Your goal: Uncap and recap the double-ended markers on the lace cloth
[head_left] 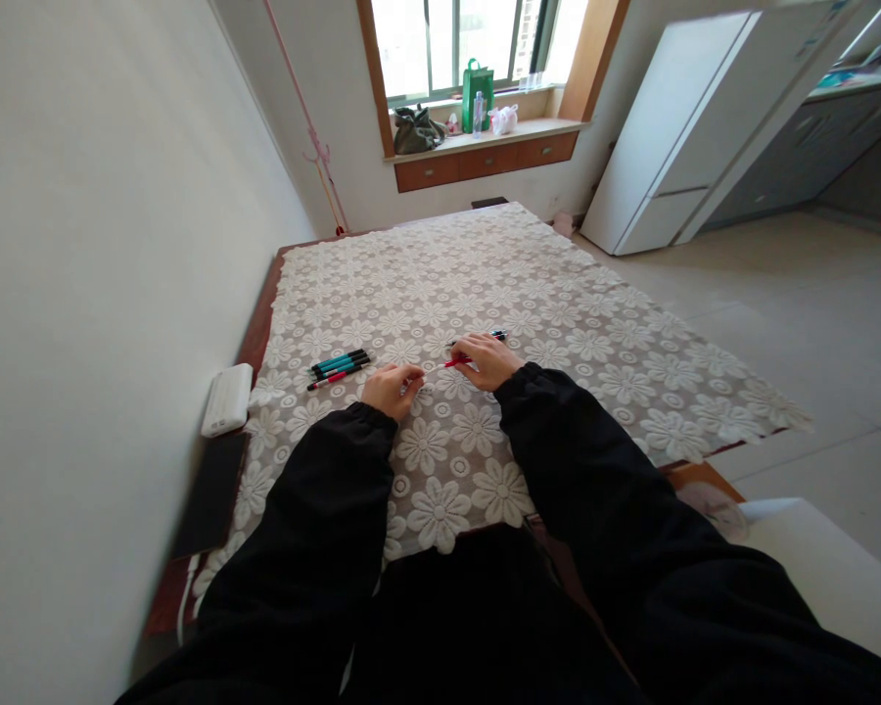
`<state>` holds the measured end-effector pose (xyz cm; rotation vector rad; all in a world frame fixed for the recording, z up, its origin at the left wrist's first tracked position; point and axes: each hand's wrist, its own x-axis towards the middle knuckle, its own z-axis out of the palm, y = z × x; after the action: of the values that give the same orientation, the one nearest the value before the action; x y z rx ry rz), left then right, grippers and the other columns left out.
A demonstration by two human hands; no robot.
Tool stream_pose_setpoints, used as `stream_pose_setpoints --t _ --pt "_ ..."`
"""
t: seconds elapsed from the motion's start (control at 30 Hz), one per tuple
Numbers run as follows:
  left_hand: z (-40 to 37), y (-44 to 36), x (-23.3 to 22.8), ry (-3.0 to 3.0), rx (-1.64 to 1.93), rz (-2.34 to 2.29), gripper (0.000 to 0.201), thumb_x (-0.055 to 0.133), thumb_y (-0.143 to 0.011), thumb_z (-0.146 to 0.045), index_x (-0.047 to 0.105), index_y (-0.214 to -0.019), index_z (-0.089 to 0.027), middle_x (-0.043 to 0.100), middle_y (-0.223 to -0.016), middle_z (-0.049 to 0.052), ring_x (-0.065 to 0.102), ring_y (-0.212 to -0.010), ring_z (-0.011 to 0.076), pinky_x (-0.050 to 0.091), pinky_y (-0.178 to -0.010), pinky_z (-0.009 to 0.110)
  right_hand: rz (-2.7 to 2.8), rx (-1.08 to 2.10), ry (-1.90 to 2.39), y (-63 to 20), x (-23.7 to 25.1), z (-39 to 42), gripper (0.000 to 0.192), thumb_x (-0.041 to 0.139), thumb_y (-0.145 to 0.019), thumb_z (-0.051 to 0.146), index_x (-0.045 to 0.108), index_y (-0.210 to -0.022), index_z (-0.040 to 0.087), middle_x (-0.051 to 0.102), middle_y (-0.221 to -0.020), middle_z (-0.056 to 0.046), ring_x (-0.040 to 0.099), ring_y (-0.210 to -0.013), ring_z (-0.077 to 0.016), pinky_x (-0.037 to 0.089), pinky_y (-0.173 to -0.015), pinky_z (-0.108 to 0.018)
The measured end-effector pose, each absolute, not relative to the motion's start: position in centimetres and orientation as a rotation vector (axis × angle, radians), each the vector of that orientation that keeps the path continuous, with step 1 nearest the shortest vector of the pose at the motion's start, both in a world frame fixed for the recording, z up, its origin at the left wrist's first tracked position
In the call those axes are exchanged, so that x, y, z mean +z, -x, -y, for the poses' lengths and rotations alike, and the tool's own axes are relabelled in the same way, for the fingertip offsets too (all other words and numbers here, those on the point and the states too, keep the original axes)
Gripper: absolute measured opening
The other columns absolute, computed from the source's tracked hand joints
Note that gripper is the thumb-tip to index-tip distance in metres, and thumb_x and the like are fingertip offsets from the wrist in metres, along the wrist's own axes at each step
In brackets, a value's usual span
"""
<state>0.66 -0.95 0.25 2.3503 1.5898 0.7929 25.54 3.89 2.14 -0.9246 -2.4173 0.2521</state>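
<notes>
A: We have the red pen (456, 362) between our two hands, low over the lace cloth (594, 333) of the desk (258, 311). Where does it lie from each?

B: Our right hand (486, 359) has its fingers closed around the pen's right end, so that hand is the nearer one; it is already on it. From there the pen runs toward nine o'clock, its thin pale tip reaching our left hand (392, 389).

A: So the long axis is roughly three to nine?

B: Yes, slightly tilted, the tip end a touch lower in view. The red body is at the right hand, the point faces left.

A: And the left fingers?

B: Curled in near the tip. We cannot tell whether they pinch it or merely sit beside it; too small to judge.

A: Anything else close by?

B: A dark pen (495, 336) lies just past our right hand at about one o'clock. A cluster of pens (340, 366), teal ones and a red one, lies at ten o'clock from our left hand, all parallel. A white power bank (227, 399) sits at the desk's left edge by the wall.
</notes>
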Motion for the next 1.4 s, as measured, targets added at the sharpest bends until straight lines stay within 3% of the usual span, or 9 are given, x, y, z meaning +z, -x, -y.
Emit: stream_pose_setpoints --t 0.5,0.93,1.4 --pt "1.0 -0.7 0.4 -2.363 0.781 -1.606 0.019 0.061 -0.088 -0.033 0.074 -0.099 -0.024 0.070 -0.085 0.004 0.067 -0.079 0.0182 0.053 -0.081 0.032 2.421 0.225 0.846 -25.4 2.0 -3.9 0.011 0.055 -0.090 0.023 0.063 -0.097 0.020 0.067 -0.096 -0.007 0.058 -0.092 -0.0215 0.040 -0.087 -0.034" --pt "0.9 -0.7 0.4 -2.438 0.802 -1.546 0.020 0.060 -0.089 -0.030 0.076 -0.100 -0.024 0.074 -0.087 0.005 0.067 -0.084 0.0205 0.053 -0.080 0.033 2.444 0.315 0.763 -24.5 1.5 -3.5 0.011 0.054 -0.093 0.020 0.063 -0.099 0.019 0.065 -0.096 -0.006 0.058 -0.085 -0.0173 0.039 -0.075 -0.027" --pt "0.6 -0.6 0.0 -2.403 0.797 -1.457 0.022 0.061 -0.091 -0.034 0.067 -0.111 -0.026 0.078 -0.088 0.000 0.068 -0.093 0.0225 0.051 -0.086 0.037 2.477 0.444 0.773 -22.9 0.5 -2.5 0.015 0.054 -0.097 0.026 0.065 -0.105 0.020 0.066 -0.097 -0.005 0.059 -0.082 -0.0156 0.039 -0.072 -0.025"
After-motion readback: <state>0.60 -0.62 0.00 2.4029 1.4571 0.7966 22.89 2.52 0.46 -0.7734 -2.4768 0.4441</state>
